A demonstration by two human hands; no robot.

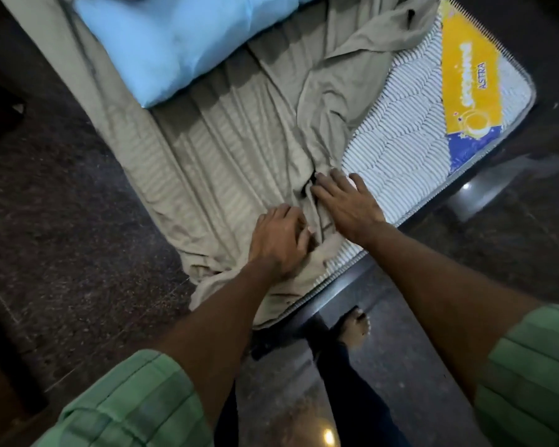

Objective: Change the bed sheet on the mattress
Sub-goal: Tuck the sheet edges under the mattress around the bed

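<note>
- Olive-grey bed sheet [226, 150] is lying bunched across the mattress [410, 146], pillow [175, 43] weighing it.
- Left hand [279, 241] is gripping a fold; right hand [347, 201] is pressing flat, fingers spread — close together.
- Pulling now risks dragging the pillow off.

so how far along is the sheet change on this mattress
Early stage. Done: the beige striped sheet is peeled off one corner, baring the white quilted mattress with its yellow label. In hand: the left hand grips bunched fabric, and the right hand rests at the sheet's edge. Left: the blue pillow lies on the sheet, most is uncleared, and no fresh sheet is visible.
</note>
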